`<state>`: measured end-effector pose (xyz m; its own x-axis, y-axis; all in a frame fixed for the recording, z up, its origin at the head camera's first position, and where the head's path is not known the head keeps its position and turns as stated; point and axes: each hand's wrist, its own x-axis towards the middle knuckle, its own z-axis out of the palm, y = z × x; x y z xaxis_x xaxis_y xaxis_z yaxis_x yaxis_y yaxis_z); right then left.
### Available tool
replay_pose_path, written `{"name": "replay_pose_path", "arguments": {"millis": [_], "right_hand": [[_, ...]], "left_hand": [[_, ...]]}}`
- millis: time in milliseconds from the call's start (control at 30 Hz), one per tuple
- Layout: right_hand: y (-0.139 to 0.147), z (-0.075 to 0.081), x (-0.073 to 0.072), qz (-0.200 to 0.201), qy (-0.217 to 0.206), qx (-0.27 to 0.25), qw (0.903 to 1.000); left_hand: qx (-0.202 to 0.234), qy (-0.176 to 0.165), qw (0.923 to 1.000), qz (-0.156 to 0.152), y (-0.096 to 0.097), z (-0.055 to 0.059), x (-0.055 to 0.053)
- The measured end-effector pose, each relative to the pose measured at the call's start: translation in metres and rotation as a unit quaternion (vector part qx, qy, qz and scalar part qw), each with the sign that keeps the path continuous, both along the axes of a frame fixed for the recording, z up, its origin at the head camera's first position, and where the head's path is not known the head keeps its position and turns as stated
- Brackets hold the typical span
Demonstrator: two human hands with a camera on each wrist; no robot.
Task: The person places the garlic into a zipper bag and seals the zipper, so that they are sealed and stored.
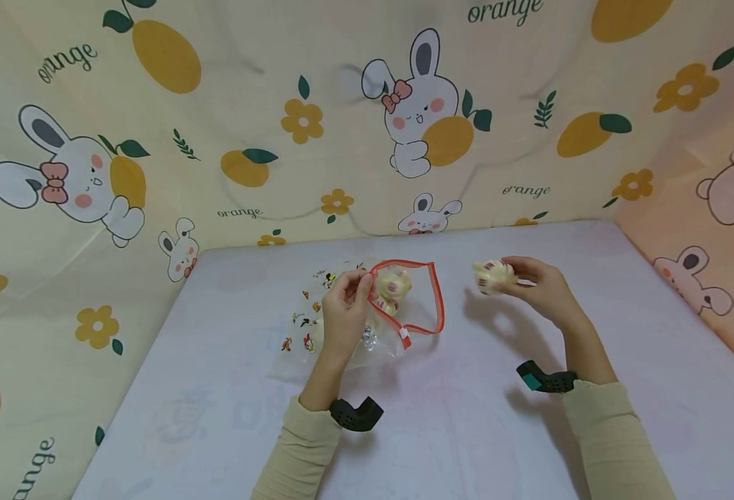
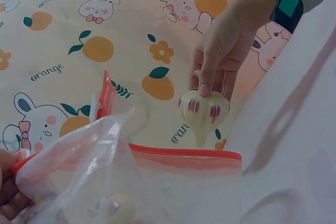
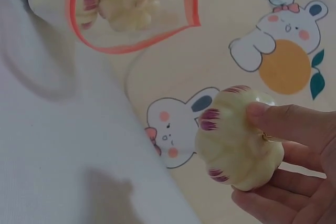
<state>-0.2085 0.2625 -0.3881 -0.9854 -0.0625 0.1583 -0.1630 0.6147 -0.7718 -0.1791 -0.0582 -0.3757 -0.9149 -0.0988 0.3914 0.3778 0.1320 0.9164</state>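
A clear zip bag (image 1: 298, 354) with small cartoon prints and a red zip rim lies on the table, its mouth spread wide. My left hand (image 1: 344, 312) pinches the bag's rim; only part of that hand (image 2: 10, 192) shows in the left wrist view. Inside the bag are pale garlic bulbs (image 1: 395, 283) with purple streaks, seen more closely as bulbs (image 3: 131, 1) in the right wrist view. To the right of the bag mouth, my right hand (image 1: 544, 288) holds another garlic bulb (image 1: 491, 276) above the table. Thumb and fingers grip this bulb (image 3: 236, 145) near its stem.
A white cloth covers the table (image 1: 217, 430). Behind it hangs a cream curtain (image 1: 342, 160) printed with rabbits and oranges, which continues along both sides. Each wrist wears a black band (image 1: 357, 414).
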Motion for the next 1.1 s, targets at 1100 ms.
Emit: {"name": "replay_pose_path", "arguments": {"millis": [1100], "right_hand": [[-0.026, 0.019, 0.012, 0.051, 0.002, 0.008, 0.9987]], "left_hand": [[0.011, 0.001, 0.9999, -0.003, 0.001, -0.002, -0.001]]}}
